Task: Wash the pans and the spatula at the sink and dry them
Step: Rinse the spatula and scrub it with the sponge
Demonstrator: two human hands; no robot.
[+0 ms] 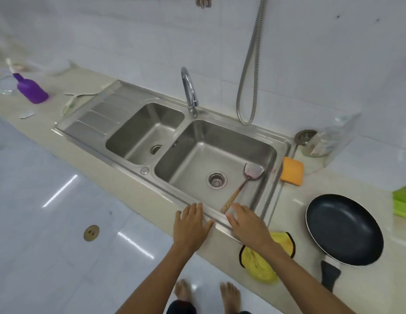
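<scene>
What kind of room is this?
Most likely a home kitchen: a steel double sink with a tap and a spatula in it, and a black frying pan on the counter alongside.

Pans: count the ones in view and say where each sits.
1. The black frying pan lies on the counter to the right of the sink, handle toward the person. Neither basin holds a pan; another could be outside the frame.

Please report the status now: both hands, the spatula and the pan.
Left hand and right hand open, holding nothing, over sink front rim. Spatula lies in right basin, pan on counter, both unheld. Nothing blocks the spatula handle.
</scene>
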